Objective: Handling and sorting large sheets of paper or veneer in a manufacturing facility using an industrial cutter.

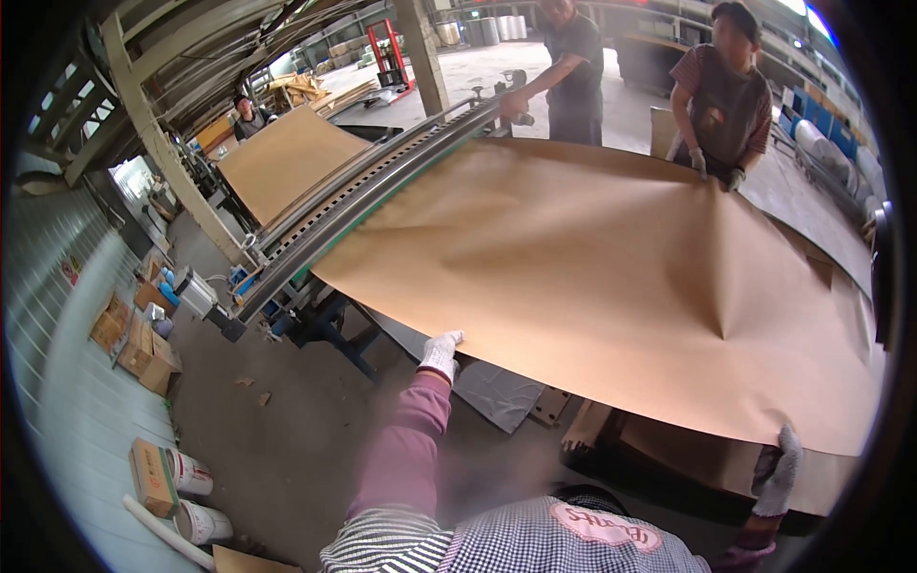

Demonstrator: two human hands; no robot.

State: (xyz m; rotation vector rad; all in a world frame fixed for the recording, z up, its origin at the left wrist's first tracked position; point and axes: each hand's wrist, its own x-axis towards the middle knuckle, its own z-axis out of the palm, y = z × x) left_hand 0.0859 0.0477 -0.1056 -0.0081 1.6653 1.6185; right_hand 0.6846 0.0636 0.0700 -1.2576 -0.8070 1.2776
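Observation:
A large sheet of brown paper (573,277) stretches from the roller machine (363,205) across to the right, with creases in its middle and right part. My left hand (442,353), in a white knit glove, pinches the sheet's near edge left of centre. Farther right along that same edge, my right hand (778,468) in a greyish glove grips the sheet near its corner. The fingers under the paper are hidden on both hands. Across the sheet, a co-worker's gloved hands (716,172) hold its far edge.
Another person (573,72) reaches to the machine's far end. Behind the machine lies a second brown sheet (287,162), a person beyond it. Stacked sheets (669,444) sit under the near edge. Cardboard boxes (143,349) and white buckets (201,520) line the left wall.

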